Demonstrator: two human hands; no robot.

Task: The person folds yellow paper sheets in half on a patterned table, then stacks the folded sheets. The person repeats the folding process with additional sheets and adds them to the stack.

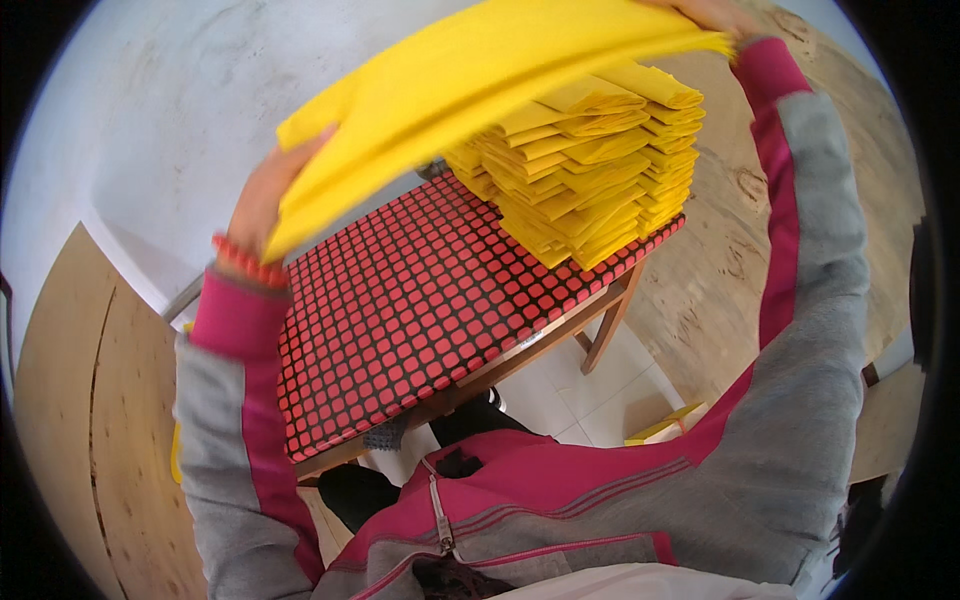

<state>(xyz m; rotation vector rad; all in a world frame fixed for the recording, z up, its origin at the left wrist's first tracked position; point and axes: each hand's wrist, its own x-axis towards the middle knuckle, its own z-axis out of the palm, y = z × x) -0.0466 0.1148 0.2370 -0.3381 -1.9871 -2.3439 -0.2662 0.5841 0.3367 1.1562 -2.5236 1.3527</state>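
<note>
A large yellow sheet stretches across the upper middle of the frame, held up in the air by both hands. The left hand, at the left of the frame, is closed on the sheet's lower left edge, fingers tucked behind the material and thumb side showing. The right hand, at the top right, grips the far corner; only part of it shows, so how tightly it closes cannot be told. Below the sheet, a tall stack of folded yellow pieces stands on the far end of a table with a red and black grid-patterned cover
</note>
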